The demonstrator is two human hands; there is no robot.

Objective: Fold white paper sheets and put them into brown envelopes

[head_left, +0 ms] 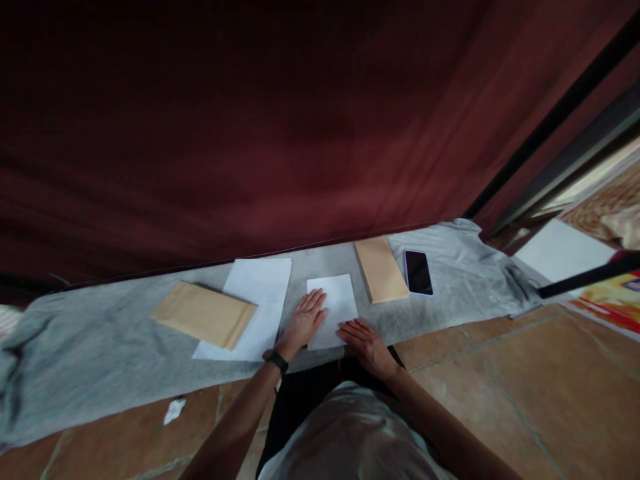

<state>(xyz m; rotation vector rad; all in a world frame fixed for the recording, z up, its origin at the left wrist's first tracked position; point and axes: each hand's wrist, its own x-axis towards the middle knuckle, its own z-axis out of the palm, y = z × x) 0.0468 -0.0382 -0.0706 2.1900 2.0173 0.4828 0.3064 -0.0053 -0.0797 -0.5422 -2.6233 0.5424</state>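
A white sheet of paper (340,300), smaller than the ones to its left and perhaps folded, lies in front of me on the grey cloth. My left hand (303,320) rests flat on its left side, fingers stretched out. At its lower right edge lies my right hand (367,345), with the fingers extended and touching the paper. Just right of the sheet is a brown envelope (381,270). A stack of brown envelopes (203,313) sits to the left, partly covering larger white sheets (265,287).
A phone (419,273) with a dark screen lies right of the single envelope. The narrow surface is covered by a grey cloth (100,347). A dark red curtain (300,167) hangs behind it. A white scrap (175,411) is on the tiled floor (500,380).
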